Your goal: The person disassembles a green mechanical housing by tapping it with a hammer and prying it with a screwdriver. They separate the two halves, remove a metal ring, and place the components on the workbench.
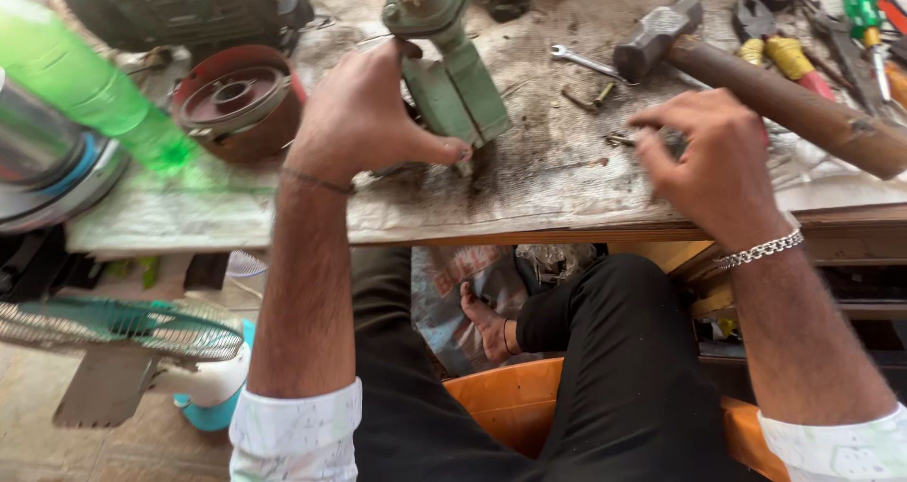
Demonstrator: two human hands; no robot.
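Workbench (529, 184): grimy, paper-covered | red bowl (236, 99): contents unclear | your left hand (364, 113): grasping green machine (453, 76) | your right hand (709, 156): fingers curled, grip unclear | hammer (756, 85) beside it

Site: small repair workshop | Landmark: grimy wooden workbench (529, 184) | On bench: sledgehammer (756, 76), spanner (586, 62), pliers (775, 43), screwdriver (864, 9), green machine casting (453, 66), red pulley (236, 99) | Below bench, left: dismantled fan (123, 335) on floor.

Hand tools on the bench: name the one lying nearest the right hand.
The hammer: its thick brown handle runs just above the right hand; the pliers and screwdriver lie farther back.
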